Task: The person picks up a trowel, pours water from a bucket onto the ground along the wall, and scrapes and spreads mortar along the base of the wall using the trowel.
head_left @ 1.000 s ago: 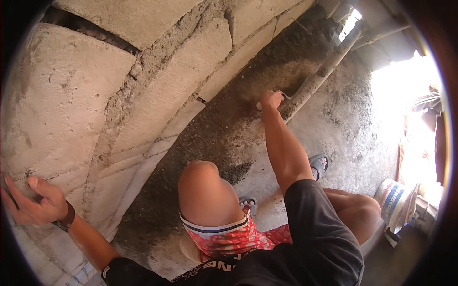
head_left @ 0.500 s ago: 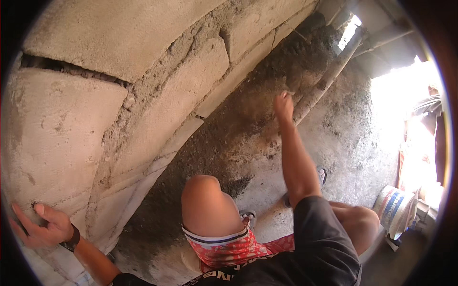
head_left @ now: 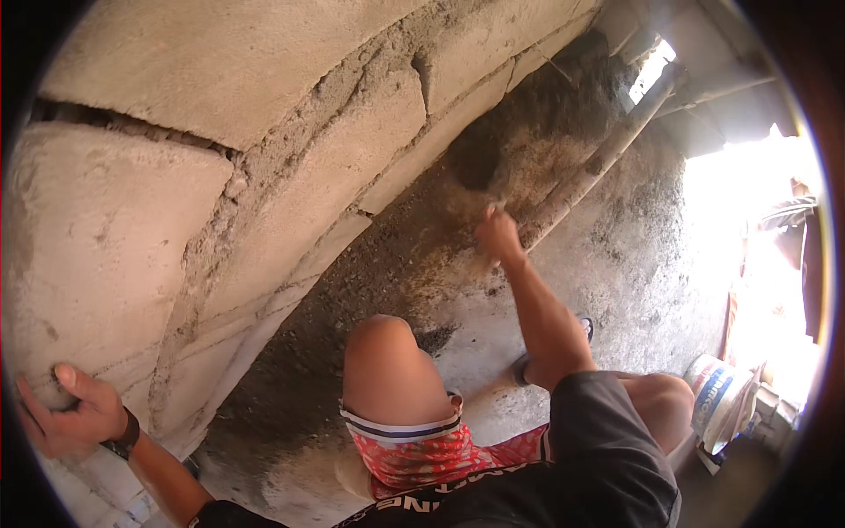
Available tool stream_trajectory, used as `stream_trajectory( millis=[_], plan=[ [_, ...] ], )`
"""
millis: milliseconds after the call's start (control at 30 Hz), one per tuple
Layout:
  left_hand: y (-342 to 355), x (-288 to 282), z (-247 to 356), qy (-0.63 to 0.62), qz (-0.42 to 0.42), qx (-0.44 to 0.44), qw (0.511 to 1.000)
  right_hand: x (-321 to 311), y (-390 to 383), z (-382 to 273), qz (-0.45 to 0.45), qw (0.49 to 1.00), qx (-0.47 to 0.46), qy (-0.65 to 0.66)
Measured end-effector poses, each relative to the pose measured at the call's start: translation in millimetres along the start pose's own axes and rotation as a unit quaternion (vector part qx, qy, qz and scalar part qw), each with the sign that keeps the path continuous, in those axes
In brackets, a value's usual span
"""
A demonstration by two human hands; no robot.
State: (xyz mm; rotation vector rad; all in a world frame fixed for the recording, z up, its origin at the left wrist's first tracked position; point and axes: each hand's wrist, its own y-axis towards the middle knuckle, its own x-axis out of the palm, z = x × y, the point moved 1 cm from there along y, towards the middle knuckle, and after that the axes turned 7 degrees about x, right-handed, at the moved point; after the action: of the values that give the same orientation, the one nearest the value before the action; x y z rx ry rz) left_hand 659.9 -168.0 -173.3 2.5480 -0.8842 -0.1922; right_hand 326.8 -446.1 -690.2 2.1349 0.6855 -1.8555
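My left hand (head_left: 81, 414) rests open against the pale block wall (head_left: 114, 238) at the far left, thumb and fingers spread, with a dark band round its wrist. My right hand (head_left: 499, 234) is closed in a fist, stretched out low over the dirty floor (head_left: 422, 238) between the wall's foot and a long pole (head_left: 576, 180). Something thin and pale seems to poke out at the knuckles, but blur hides what the fingers hold. Dark, loose dirt (head_left: 352, 290) lies along the base of the wall.
The pole slants up toward a bright gap at the top right. A white bucket with blue bands (head_left: 715, 392) lies tilted at the lower right, beside a glaring opening. My bent knees (head_left: 392, 374) and a sandal (head_left: 585, 328) are close below my right arm.
My right hand has swept nearer to me and slightly left over the floor, still closed. My left hand stays on the wall.
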Motion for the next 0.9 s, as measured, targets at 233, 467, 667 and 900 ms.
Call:
stream_trajectory(
  millis=[233, 467, 667, 900],
  plan=[
    [3.1, -0.4, 10.6, -0.03, 0.022, -0.054, 0.998, -22.3, -182.5, -124.4, -0.296, 0.92, 0.023, 0.255],
    [14.8, -2.0, 19.6, -0.083, 0.053, -0.072, 0.993, -89.4, -143.4, -68.7, -0.267, 0.913, 0.121, 0.285],
    [4.3, -0.6, 11.9, -0.021, -0.009, -0.036, 0.999, -152.1, -36.9, 51.8, -0.199, 0.875, 0.279, 0.343],
    [-3.5, -1.3, 9.4, -0.045, -0.032, -0.043, 0.998, -101.0, 159.2, 157.2, -0.089, 0.991, 0.092, -0.036]
  ],
)
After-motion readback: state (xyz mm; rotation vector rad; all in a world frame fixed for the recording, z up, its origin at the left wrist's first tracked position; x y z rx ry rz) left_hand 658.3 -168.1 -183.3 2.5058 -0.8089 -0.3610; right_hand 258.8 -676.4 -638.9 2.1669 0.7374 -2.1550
